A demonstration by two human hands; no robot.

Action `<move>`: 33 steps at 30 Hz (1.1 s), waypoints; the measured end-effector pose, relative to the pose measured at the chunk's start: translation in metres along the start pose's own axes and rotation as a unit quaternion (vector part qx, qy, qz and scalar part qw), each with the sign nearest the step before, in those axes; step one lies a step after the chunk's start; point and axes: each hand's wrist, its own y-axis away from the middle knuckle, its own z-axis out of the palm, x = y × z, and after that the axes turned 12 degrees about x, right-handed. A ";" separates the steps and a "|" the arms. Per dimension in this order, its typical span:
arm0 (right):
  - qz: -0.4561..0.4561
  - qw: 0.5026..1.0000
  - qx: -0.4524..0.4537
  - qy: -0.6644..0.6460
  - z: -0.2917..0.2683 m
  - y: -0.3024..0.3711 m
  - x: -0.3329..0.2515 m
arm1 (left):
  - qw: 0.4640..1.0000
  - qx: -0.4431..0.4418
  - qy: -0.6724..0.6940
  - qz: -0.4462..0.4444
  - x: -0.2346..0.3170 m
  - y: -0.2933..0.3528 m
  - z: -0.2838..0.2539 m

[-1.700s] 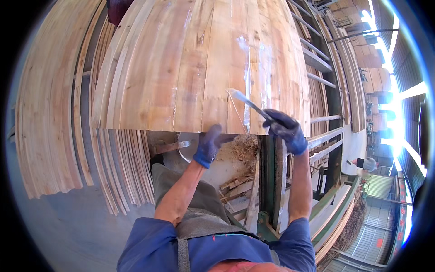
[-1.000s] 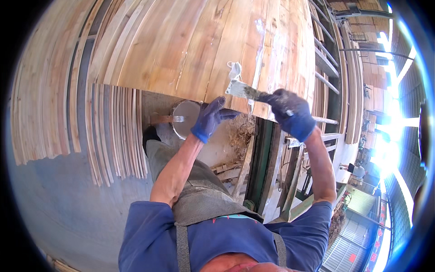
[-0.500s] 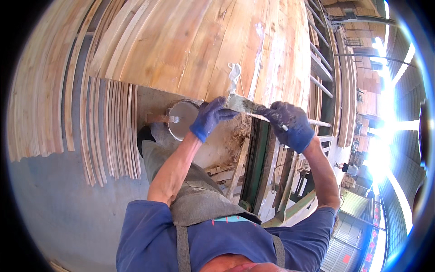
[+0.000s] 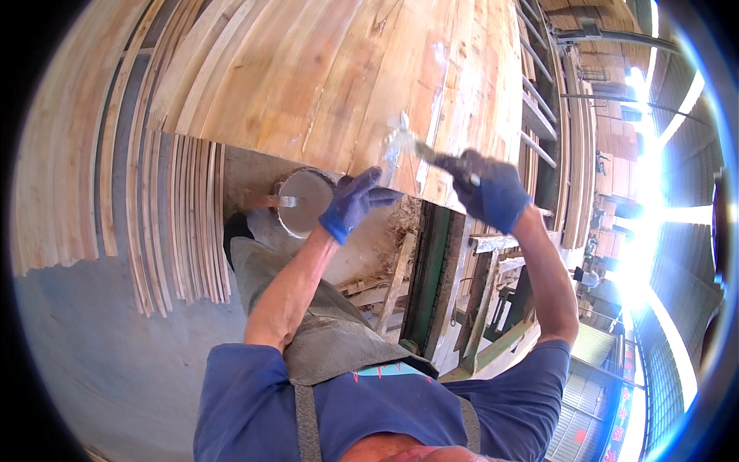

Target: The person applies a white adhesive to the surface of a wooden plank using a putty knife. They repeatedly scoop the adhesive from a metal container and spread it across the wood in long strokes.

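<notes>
A broad wooden panel (image 4: 331, 92) of joined planks lies before me. My right hand (image 4: 496, 196), in a blue work glove, grips the dark handle of a putty knife (image 4: 428, 152). Its blade, blurred by motion, is at a white, paste-like smear (image 4: 391, 156) on the panel near its front edge. Gloved too, my left hand (image 4: 352, 202) holds nothing, its fingers stretched out beside the panel's near edge. Whether they touch the wood I cannot tell.
A round bucket (image 4: 279, 215) of greyish-white stuff stands below the panel, with a wooden-handled tool (image 4: 267, 201) in it. Long wood strips (image 4: 183, 223) lie to the left. Green machine framing (image 4: 426, 269) and metal rollers (image 4: 539, 148) are on the right.
My right hand has drawn the putty knife away from my left fingers and onto the panel. The white blob there is now spread into a smear. My left hand has barely moved.
</notes>
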 end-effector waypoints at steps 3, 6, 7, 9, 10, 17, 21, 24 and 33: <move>-0.068 0.997 0.019 0.010 -0.015 0.017 -0.013 | 1.000 -0.008 0.001 -0.002 0.003 -0.001 0.004; -0.090 0.986 0.047 0.133 -0.028 -0.004 -0.008 | 1.000 -0.003 -0.006 0.006 0.011 0.005 0.006; -0.016 0.995 0.097 -0.014 -0.028 -0.011 0.001 | 1.000 -0.001 -0.004 0.007 0.009 0.002 0.006; -0.052 0.992 0.100 0.053 -0.010 -0.025 0.028 | 1.000 0.002 -0.004 0.013 0.004 0.000 0.008; -0.062 0.990 0.119 0.032 -0.003 -0.027 0.036 | 1.000 0.004 -0.006 0.021 0.002 0.000 0.010; 0.003 1.000 0.022 0.020 -0.040 0.006 0.002 | 0.998 0.032 -0.034 0.044 0.003 0.006 0.011; 0.057 0.987 0.129 -0.079 -0.048 0.034 0.014 | 0.986 0.077 -0.141 0.043 0.020 0.018 0.025; 0.095 0.971 0.169 -0.137 -0.031 0.062 0.024 | 0.962 0.161 -0.198 0.094 0.029 0.029 0.028; 0.205 0.935 0.119 -0.263 -0.005 0.081 0.024 | 0.949 0.241 -0.184 0.089 0.052 0.043 0.054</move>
